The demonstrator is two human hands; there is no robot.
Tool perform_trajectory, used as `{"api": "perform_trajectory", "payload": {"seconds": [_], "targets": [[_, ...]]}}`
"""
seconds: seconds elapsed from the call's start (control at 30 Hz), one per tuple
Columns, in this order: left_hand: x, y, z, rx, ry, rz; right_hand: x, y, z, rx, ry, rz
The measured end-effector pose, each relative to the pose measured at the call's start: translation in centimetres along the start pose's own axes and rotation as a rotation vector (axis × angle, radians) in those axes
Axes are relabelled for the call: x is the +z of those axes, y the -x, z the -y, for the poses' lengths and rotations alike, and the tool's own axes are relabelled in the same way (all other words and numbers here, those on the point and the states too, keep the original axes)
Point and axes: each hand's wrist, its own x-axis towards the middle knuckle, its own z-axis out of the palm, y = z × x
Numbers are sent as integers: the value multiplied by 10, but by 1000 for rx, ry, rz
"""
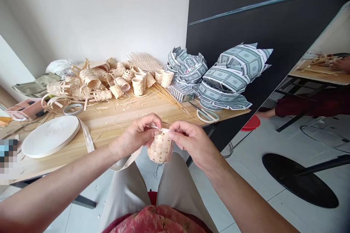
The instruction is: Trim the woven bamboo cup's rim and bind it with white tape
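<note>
I hold a small woven basket in front of me, just past the table's near edge and above my knees. My left hand is closed, pinching a white ribbon strip at the basket's rim. My right hand is closed too, gripping the rim and the other end of the strip. The ribbon trails down from my left hand and back to a large white ribbon roll on the wooden table.
A heap of woven baskets and bamboo strips lies at the back of the table. Patterned folded paper boxes are stacked at the right end, scissors near the edge, a tape roll at left. Another person sits at a second table on the right.
</note>
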Motion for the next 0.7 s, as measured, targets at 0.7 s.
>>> {"api": "perform_trajectory", "payload": {"seconds": [0.7], "targets": [[3,-2,-7,-89,-128,-100,3,0,-8,-152,145,-75]]}}
